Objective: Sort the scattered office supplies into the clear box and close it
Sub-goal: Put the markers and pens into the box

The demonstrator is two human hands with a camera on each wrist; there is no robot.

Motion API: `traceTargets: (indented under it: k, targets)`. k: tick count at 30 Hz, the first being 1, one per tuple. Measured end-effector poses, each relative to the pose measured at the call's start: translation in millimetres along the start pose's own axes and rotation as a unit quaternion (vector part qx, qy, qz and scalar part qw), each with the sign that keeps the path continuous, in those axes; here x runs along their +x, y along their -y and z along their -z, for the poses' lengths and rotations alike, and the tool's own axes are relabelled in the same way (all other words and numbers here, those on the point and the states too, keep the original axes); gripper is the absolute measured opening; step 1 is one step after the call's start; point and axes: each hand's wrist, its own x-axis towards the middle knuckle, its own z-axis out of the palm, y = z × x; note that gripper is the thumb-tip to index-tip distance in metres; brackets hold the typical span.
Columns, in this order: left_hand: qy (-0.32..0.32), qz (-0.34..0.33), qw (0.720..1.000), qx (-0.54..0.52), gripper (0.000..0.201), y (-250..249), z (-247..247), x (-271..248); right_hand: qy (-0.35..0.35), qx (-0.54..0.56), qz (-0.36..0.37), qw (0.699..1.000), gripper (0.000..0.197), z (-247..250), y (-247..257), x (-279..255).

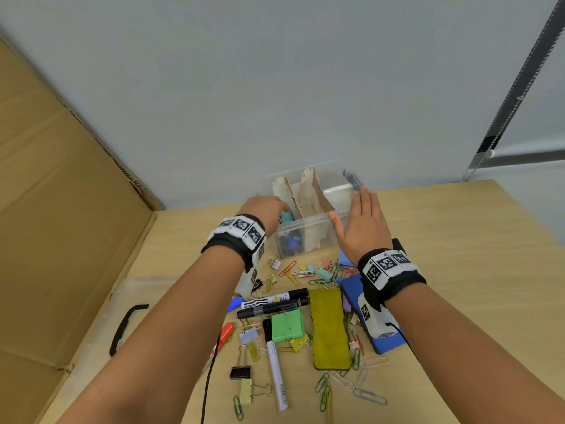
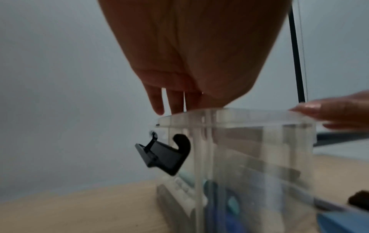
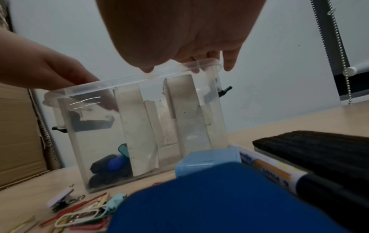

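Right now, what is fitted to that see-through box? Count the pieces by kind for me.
On the clear box:
Cardboard dividers: 2
Black latches, one at each end, both unfastened: 2
Total: 4

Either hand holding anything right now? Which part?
Right hand: flat, holds nothing. Left hand: fingers dip into the clear plastic box's left compartment; whether they pinch anything cannot be told.

Clips (image 1: 308, 272) crowd box (image 1: 308, 237) front; dividers (image 1: 308, 191) perhaps narrow opening.
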Motion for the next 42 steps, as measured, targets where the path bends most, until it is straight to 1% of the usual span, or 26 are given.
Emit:
traceTargets:
  k: [2,4,5,6,7,8,10,11,12,13,14,15,16,17,20,22,24,27,29,32,34,36,38,39,40,42]
  targets:
    - [-0.121,-0.016,0.99,-0.066,0.041,1,-4,-23,0.009,0.007,0.001,1.0,0.083,2,-1,0]
    - [-0.237,-0.017,0.964,-0.12,0.029,-2,-11,-52,0.019,0.017,-0.003,1.0,0.083,4,-1,-3]
    - [-0.275,-0.01,0.952,-0.133,0.023,-3,-17,-67,0.019,0.021,-0.004,1.0,0.082,5,1,-6]
    - [-0.29,-0.004,0.947,-0.137,0.019,-4,-24,-81,0.011,0.023,-0.002,1.0,0.08,7,4,-10]
    - [-0.278,-0.001,0.95,-0.138,0.016,-4,-33,-94,-0.006,0.024,0.008,1.0,0.076,9,9,-19]
    - [-0.246,-0.004,0.959,-0.139,0.015,-3,-44,-103,-0.032,0.027,0.033,0.999,0.069,12,16,-29]
    - [-0.13,-0.025,0.982,-0.135,0.016,-1,-66,-116,-0.069,0.042,0.127,0.989,0.043,13,30,-52]
    - [-0.071,-0.04,0.989,-0.126,0.018,0,-76,-118,-0.057,0.051,0.183,0.98,0.03,11,37,-61]
    - [-0.021,-0.049,0.992,-0.111,0.021,0,-84,-119,-0.016,0.054,0.232,0.971,0.021,9,44,-70]
    - [0.016,-0.051,0.994,-0.093,0.024,1,-90,-117,0.045,0.045,0.267,0.962,0.016,7,49,-76]
    - [0.04,-0.049,0.995,-0.08,0.027,0,-95,-115,0.113,0.022,0.287,0.951,0.017,4,54,-80]
    - [0.053,-0.047,0.995,-0.069,0.029,0,-97,-112,0.171,-0.009,0.297,0.939,0.02,0,58,-82]
    - [0.059,-0.047,0.995,-0.06,0.03,-1,-99,-109,0.214,-0.042,0.297,0.93,0.024,-4,61,-83]
    - [0.062,-0.047,0.996,-0.052,0.031,-2,-100,-106,0.239,-0.067,0.294,0.923,0.028,-7,63,-83]
    - [0.072,-0.041,0.996,-0.041,0.03,-3,-97,-101,0.261,-0.083,0.288,0.918,0.031,-15,66,-81]
    - [0.081,-0.041,0.995,-0.038,0.031,-4,-97,-100,0.269,-0.081,0.288,0.915,0.03,-14,67,-81]
    - [0.075,-0.038,0.996,-0.042,0.034,-3,-98,-102,0.27,-0.069,0.281,0.919,0.028,-8,67,-81]
    - [0.02,-0.017,0.994,-0.106,0.034,3,-96,-110,0.258,0.026,0.245,0.934,0.02,14,64,-81]
    - [-0.021,0.007,0.985,-0.174,0.031,11,-93,-120,0.234,0.101,0.224,0.941,0.019,35,60,-81]
    - [-0.08,0.036,0.96,-0.266,0.026,23,-91,-137,0.156,0.177,0.234,0.943,0.024,73,56,-77]
    - [-0.114,0.047,0.951,-0.284,0.024,30,-89,-143,0.104,0.232,0.219,0.942,0.027,95,56,-71]
    - [-0.134,0.063,0.947,-0.285,0.024,37,-87,-145,0.026,0.279,0.186,0.942,0.025,109,58,-61]
    - [-0.148,0.075,0.945,-0.282,0.025,43,-85,-143,-0.062,0.295,0.157,0.94,0.018,112,63,-48]
    - [-0.156,0.08,0.943,-0.284,0.026,45,-85,-143,-0.09,0.289,0.144,0.942,0.016,111,66,-41]
    - [-0.164,0.083,0.94,-0.288,0.027,46,-84,-143,-0.102,0.272,0.133,0.948,0.015,108,70,-33]
    - [-0.176,0.088,0.933,-0.301,0.032,47,-83,-143,-0.07,0.214,0.113,0.968,0.014,98,79,-16]
